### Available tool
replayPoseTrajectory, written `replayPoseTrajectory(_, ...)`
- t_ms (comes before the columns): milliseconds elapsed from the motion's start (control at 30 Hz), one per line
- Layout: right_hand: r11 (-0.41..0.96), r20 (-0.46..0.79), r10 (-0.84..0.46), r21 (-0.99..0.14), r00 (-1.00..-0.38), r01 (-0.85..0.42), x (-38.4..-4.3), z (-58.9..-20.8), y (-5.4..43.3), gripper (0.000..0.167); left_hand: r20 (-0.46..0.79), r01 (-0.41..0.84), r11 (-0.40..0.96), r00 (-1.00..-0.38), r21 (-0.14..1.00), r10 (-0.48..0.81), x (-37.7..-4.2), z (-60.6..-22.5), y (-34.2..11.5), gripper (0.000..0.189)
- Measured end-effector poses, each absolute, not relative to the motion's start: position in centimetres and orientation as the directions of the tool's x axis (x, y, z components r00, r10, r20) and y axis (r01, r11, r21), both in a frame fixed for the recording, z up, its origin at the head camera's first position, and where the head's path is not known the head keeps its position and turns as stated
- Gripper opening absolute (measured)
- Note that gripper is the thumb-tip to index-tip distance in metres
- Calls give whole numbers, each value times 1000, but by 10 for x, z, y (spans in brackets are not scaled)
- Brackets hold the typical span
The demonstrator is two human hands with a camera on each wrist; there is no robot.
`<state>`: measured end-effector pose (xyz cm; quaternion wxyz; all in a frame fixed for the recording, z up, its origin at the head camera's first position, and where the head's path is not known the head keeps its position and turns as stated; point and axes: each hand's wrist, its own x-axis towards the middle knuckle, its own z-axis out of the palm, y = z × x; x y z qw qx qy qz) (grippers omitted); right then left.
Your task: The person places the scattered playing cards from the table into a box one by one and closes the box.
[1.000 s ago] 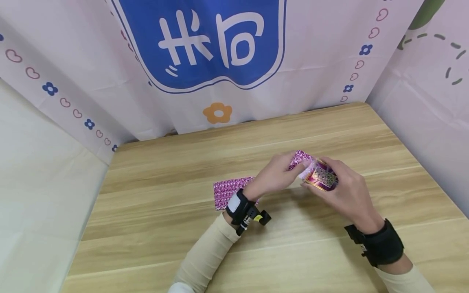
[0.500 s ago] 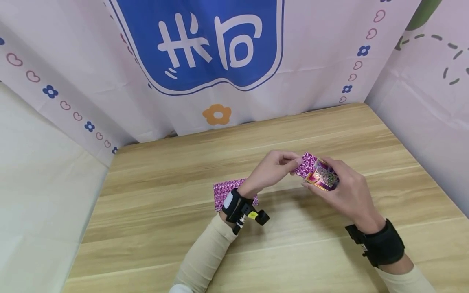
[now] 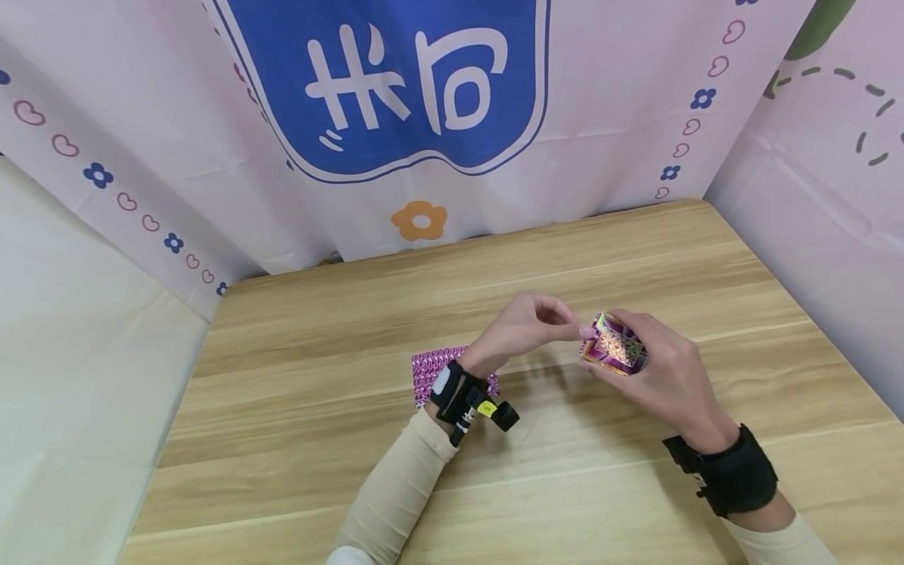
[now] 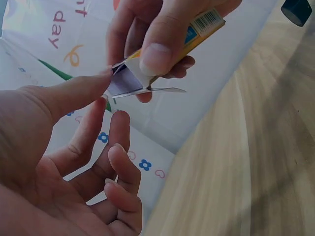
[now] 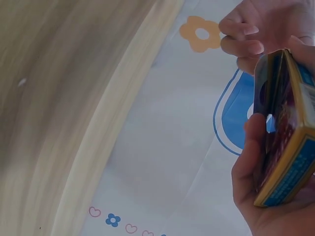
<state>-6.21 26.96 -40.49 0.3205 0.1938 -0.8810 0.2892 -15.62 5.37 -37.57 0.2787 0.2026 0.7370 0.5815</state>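
My right hand grips a small card box around its sides, above the table. The box is purple and gold with a shiny picture panel; its yellow edge carries a barcode in the left wrist view. At its near end a flap stands out, and the mouth faces my left hand. The left thumb is stretched out and touches the rim of that mouth. Its other fingers bend loosely below, apart from the box. Pink-and-white patterned cards lie on the table, partly hidden behind the left wrist.
The wood-grain table is bordered by a printed cloth at the back and cloth walls at both sides. Black straps with small devices sit on both wrists.
The pink patterned card that stuck out of the box has slid into it, the left thumb following to the mouth. The right hand has stayed nearly in place.
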Motion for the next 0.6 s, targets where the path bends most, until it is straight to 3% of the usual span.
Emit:
replayPoseTrajectory(333, 720, 683, -170, -406, -710, -563, -60, -405, 266, 86, -210, 28, 326, -712, 945, 670, -158, -377, 51, 17)
replayPoseTrajectory(433, 714, 688, -167, -410, -706, -568, -61, -405, 266, 86, -204, 123, 375, -666, 919, 718, -166, -373, 44, 25)
replayPoseTrajectory(533, 713, 689, -155, -418, -708, -563, -61, -404, 266, 87, -212, 289, 505, -661, 814, 720, -177, -372, 29, 36)
replayPoseTrajectory(600, 714, 685, -154, -421, -712, -560, -61, -404, 266, 87, -262, 389, 674, -710, 628, 654, -182, -373, 17, 45)
